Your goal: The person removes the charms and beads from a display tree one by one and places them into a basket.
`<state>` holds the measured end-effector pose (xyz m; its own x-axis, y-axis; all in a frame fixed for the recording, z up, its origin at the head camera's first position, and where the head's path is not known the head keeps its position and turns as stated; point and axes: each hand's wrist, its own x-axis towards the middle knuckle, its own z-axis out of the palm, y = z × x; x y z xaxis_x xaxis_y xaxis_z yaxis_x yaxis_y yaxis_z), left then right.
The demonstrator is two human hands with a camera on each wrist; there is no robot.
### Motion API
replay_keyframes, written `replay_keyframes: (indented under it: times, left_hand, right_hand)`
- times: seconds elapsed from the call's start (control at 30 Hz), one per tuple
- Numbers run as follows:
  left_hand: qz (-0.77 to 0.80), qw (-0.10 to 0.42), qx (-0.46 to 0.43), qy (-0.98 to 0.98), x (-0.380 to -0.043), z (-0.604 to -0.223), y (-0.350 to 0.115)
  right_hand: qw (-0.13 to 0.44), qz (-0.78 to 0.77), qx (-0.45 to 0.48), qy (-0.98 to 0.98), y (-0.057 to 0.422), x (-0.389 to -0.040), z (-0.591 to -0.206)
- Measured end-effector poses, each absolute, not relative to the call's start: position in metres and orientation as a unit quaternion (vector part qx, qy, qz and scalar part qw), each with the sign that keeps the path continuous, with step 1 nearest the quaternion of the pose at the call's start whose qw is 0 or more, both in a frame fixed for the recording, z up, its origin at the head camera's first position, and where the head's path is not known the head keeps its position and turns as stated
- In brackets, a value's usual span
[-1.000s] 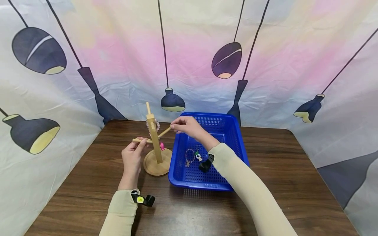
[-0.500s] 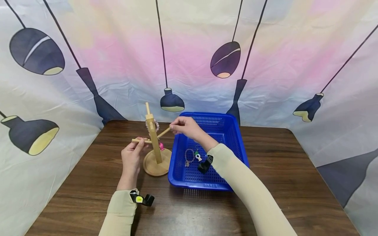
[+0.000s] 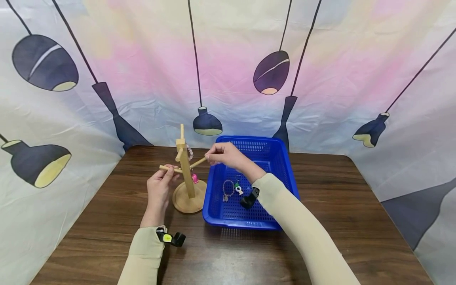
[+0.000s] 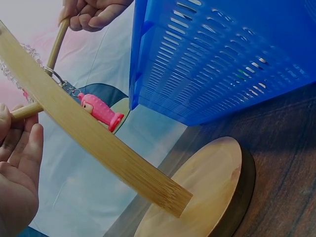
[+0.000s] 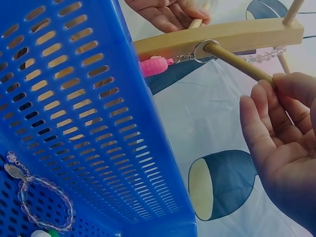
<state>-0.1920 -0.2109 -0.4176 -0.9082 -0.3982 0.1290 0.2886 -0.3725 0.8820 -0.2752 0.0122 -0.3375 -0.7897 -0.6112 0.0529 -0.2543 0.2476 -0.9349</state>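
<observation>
A wooden stand [image 3: 187, 178] with a round base [image 3: 182, 201] and side pegs stands on the left part of the table. My left hand [image 3: 158, 188] pinches its lower left peg [image 3: 163, 168] with thumb and fingers. The outer end of the lower right peg [image 3: 198, 162] is pinched by my right hand [image 3: 228, 154]. From that right peg a pink keychain [image 4: 102, 109] hangs by its metal ring [image 5: 200, 52], close to the post. A clear beaded bracelet [image 3: 190, 152] hangs behind the post, partly hidden by it.
Right beside the stand is a blue plastic basket [image 3: 242, 225], under my right forearm. Inside lie another beaded bracelet [image 5: 47, 202] and a green-and-white keychain [image 3: 238, 189]. A patterned cloth [image 3: 235, 79] hangs behind the brown table [image 3: 331, 209].
The stand's upper pegs have swung: the far one shifted right and the near one left, and the hanging bracelet moved slightly behind the post. Both hands keep their pinch in nearly the same place.
</observation>
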Motion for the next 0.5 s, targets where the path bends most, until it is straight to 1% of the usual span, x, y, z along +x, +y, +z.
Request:
replay_keyframes:
  times: [0.5]
  left_hand:
    - [-0.853,0.163,0.036,-0.494,-0.201,-0.413,-0.211]
  right_hand:
    - [0.189,-0.535,-0.298,0.767,0.019,-0.263,-0.335]
